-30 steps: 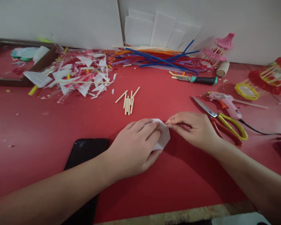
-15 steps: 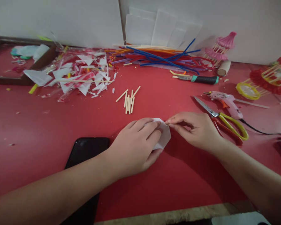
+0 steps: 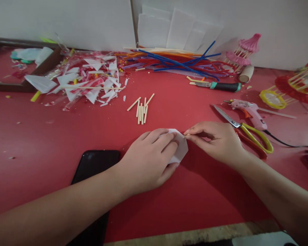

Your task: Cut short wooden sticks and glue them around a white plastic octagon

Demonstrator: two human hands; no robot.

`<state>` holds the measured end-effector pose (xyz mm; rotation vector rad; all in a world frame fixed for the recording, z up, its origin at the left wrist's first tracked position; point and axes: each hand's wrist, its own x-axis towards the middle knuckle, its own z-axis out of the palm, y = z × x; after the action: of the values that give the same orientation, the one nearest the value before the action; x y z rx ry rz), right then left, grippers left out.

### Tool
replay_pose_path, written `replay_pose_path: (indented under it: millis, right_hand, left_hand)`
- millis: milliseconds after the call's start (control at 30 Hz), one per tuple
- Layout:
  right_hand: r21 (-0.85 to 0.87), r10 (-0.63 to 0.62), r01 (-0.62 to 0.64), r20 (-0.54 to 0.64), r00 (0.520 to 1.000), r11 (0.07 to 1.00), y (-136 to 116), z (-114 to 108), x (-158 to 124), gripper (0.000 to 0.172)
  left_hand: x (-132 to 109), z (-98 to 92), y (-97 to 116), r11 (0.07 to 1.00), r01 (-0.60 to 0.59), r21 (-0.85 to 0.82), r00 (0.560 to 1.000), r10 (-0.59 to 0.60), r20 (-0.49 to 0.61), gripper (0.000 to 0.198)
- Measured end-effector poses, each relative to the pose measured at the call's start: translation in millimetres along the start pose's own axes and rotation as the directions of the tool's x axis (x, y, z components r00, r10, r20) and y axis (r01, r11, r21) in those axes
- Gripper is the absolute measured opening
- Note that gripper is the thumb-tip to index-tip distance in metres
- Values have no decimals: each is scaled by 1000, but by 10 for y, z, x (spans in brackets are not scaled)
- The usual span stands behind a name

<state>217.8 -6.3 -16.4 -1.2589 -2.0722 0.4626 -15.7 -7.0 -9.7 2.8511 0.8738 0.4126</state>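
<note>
My left hand (image 3: 151, 159) is curled over a white many-sided piece of card (image 3: 181, 152), its fingers and thumb holding it just above the red table. Much of the card is hidden under that hand. At the card's upper right corner, my right hand (image 3: 215, 140) pinches a short wooden stick (image 3: 187, 135) between thumb and forefinger. Only a pale bit of the stick shows, and it touches or nearly touches the corner. Beyond the hands lies a loose bunch of short wooden sticks (image 3: 141, 112).
A black phone (image 3: 99, 164) lies by my left forearm. On the right are scissors (image 3: 256, 136), a pink glue gun (image 3: 250, 111) and a cutter knife (image 3: 226, 86). Scraps (image 3: 92, 80), pipe cleaners (image 3: 174, 63) and white sheets (image 3: 181, 29) line the back. Stick-and-paper models (image 3: 295, 85) stand far right.
My right hand has shifted very slightly to the right, still pinching at the card's corner. The left hand and card are almost unmoved.
</note>
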Motion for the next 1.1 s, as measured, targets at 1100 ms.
replay_pose_path:
  millis: [1100]
  right_hand:
    - [-152, 21, -20, 4, 1000, 988, -55, 27, -17, 6]
  left_hand:
    - [7, -6, -1, 1000, 16, -24, 999, -15, 42, 45]
